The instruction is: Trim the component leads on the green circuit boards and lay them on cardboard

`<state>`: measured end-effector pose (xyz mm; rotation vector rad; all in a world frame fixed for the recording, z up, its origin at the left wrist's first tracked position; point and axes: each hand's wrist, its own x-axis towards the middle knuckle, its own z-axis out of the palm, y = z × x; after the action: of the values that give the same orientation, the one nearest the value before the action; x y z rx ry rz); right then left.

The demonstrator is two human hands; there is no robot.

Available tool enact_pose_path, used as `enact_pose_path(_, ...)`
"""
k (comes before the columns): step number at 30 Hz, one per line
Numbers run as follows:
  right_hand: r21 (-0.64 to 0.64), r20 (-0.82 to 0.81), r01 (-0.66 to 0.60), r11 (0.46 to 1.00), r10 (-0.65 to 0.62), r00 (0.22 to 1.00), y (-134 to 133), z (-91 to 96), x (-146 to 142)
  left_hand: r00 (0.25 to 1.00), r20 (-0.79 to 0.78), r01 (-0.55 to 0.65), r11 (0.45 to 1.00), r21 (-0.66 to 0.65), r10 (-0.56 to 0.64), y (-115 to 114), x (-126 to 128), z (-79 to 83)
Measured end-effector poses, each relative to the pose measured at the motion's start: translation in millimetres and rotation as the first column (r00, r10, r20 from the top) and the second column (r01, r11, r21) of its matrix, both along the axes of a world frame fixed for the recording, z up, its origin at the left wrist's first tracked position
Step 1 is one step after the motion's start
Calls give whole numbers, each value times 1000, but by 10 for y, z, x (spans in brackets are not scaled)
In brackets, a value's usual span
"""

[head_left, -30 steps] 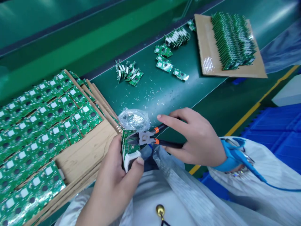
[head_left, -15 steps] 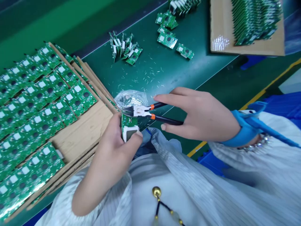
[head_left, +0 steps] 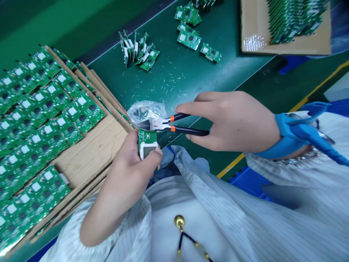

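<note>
The left hand (head_left: 128,163) closes firmly around a small green circuit board (head_left: 145,137), its thumb pressed over a white plastic frame (head_left: 147,150) at the board's near end. The right hand (head_left: 231,122) holds black-handled steel side cutters (head_left: 160,124) with orange collars, its fingers curled around both handles. The jaws look nearly closed, their tips just beside the board's far edge, though contact cannot be told from this view. The step in hand looks like setting the cutters to that edge, and the next move calls for a steady left-hand grip as the handles squeeze. A crumpled clear plastic bag (head_left: 144,112) lies just beyond the jaws. To the left, a brown cardboard tray (head_left: 92,134) carries rows of green boards. Farther out on the green bench (head_left: 218,72), fine pale clippings (head_left: 174,83) surround a small heap of boards (head_left: 137,51). A blue wrist strap (head_left: 283,142) circles the right wrist.
</note>
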<state>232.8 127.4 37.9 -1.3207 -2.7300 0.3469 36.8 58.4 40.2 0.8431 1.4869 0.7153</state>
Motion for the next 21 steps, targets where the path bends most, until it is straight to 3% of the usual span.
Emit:
enact_pose_path(3, 31, 28, -23, 999, 22, 999, 13, -11, 21, 995, 64, 77, 996, -40, -74, 5, -1, 13)
enact_pose_path(8, 22, 22, -57, 998, 57, 998, 8, -36, 32, 987, 159, 17, 987, -163, 9, 20, 42, -2)
enact_pose_path(13, -181, -20, -73, 981, 70, 997, 69, 23, 56, 928, 341, -37, 946, -321, 152, 27, 107, -46)
enact_pose_path(15, -294, -70, -105, 950, 88, 994, 112, 46, 93, 919, 369, -26, 953, -301, 142, 5, 100, -60)
enact_pose_path(17, -310, -106, -110, 944, 80, 991, 130, 41, 142, 921, 371, -24, 967, -254, 121, -32, 72, -68)
enact_pose_path(21, -95, -109, -41, 995, 30, 994, 40, -30, 217, 956, 291, -2, 995, -104, 32, -131, -11, -69)
